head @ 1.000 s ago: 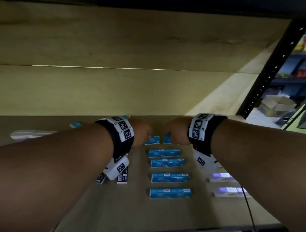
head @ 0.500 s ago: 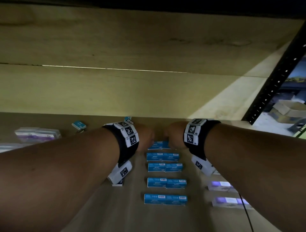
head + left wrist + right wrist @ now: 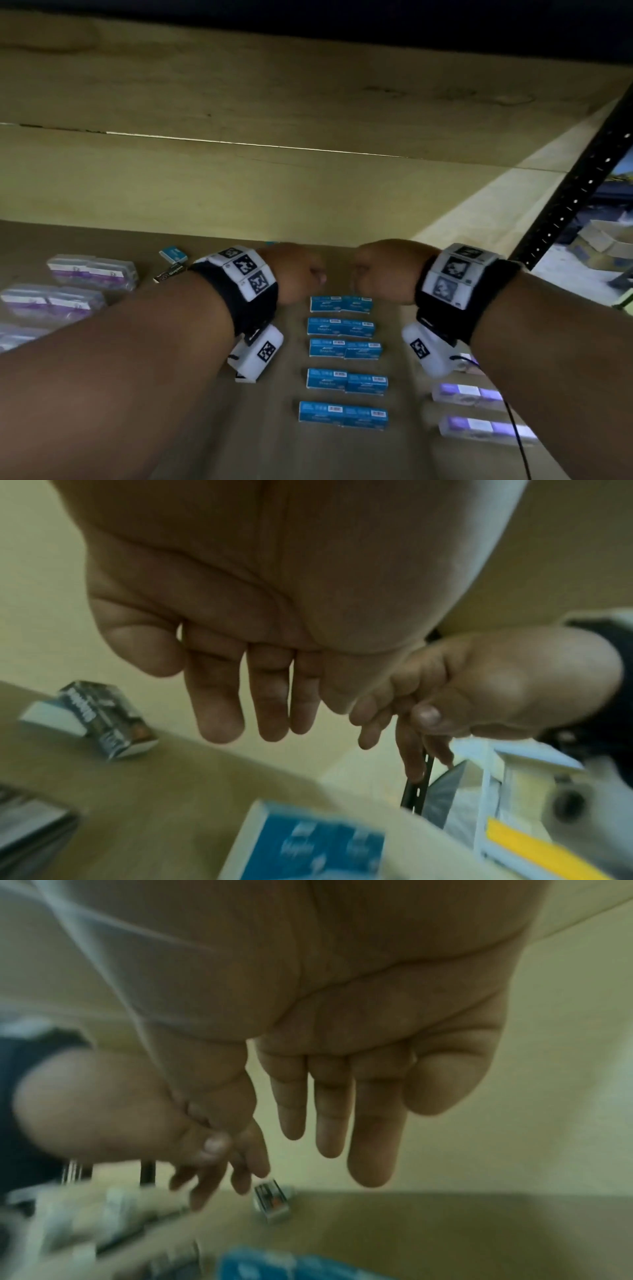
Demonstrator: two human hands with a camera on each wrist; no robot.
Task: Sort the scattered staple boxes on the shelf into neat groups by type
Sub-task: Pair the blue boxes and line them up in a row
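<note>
Since a second ago both hands have lifted off the far pair of blue staple boxes (image 3: pixel 340 304), now closed up side by side heading the blue column. The left hand (image 3: pixel 297 272) and right hand (image 3: pixel 383 270) hover above it, fingers (image 3: pixel 219 718) straight, loosely together, holding nothing. Purple boxes (image 3: pixel 92 272) lie far left on the shelf (image 3: pixel 212 428).

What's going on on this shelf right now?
A person is sorting staple boxes on a shelf. The blue boxes already lie in five neat rows down the middle. The left hand and right hand hover side by side over the farthest row, fingers hanging relaxed, holding nothing. Purple boxes sit at both sides; a few strays lie near the back.
</note>
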